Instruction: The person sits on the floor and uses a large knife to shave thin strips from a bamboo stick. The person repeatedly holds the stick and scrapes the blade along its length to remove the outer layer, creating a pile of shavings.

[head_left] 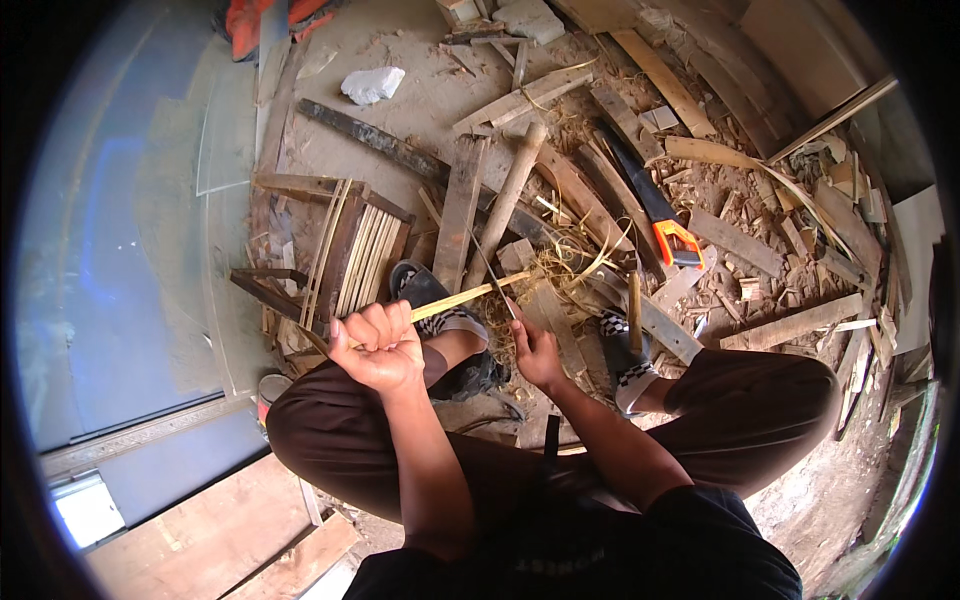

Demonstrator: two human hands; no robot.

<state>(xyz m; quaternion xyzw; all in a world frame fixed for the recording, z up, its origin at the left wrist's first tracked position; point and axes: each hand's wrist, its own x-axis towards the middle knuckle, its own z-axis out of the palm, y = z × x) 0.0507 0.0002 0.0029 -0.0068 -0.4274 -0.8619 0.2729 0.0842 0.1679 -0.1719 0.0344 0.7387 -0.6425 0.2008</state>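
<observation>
My left hand [378, 347] is closed in a fist around a thin yellowish bamboo strip [462, 297], which points out to the right in front of my knees. In my right hand [538, 355] is a knife [494, 272] with a narrow blade slanting up and away. The blade crosses the strip near its far end and seems to touch it; the knife's handle is mostly hidden by my fingers. Beyond that end lies a tangle of curly shavings [572, 262]. A round wooden stick [515, 190] rests just ahead of the blade.
To the left stands a dark wooden frame [400, 240] with pale slats. A handsaw [677, 240] with an orange and black handle lies at the right among planks [700, 148] and scraps. My shoes [420, 287] flank the work area. A white lump [373, 85] sits farther off.
</observation>
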